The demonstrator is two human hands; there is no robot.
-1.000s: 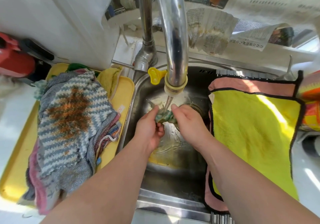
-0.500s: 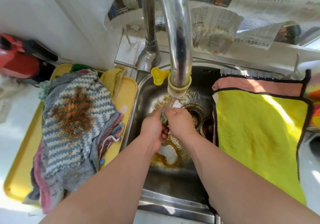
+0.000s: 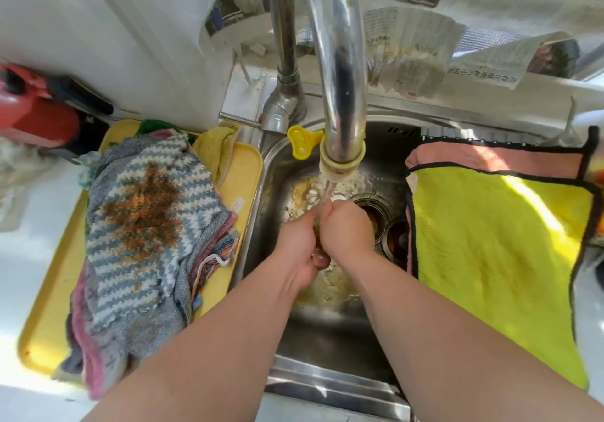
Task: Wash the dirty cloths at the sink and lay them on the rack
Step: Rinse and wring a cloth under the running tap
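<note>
We have both hands down in the sink (image 3: 277,166), pressed together under the tap (image 3: 336,78). The left hand (image 3: 299,245) and the right hand (image 3: 344,228) are closed tight against each other. Their fingers (image 3: 319,259) curl inward round a small cloth (image 3: 316,224), of which only a dark sliver shows between the hands. The water (image 3: 327,192) falls straight onto the top of the fingers, where the two hands meet. Murky yellowish water lies on the sink floor beneath and beyond the fingers. The drain (image 3: 372,215) sits just right of them.

Left of the fingers, outside the sink, a yellow tray (image 3: 49,323) rests on the white bench (image 3: 29,232). On it is a pile of cloths (image 3: 98,349). The top one is a grey and white striped cloth (image 3: 140,225) with a large brown stain in its middle.

Right of the fingers, a yellow cloth (image 3: 490,258) with a black edge lies spread flat. It overlaps a pink cloth (image 3: 490,160), whose far edge shows beyond it. What carries these two is hidden under them.

Beyond the fingers, a small yellow key (image 3: 300,142) sticks out beside the spout's end.
</note>
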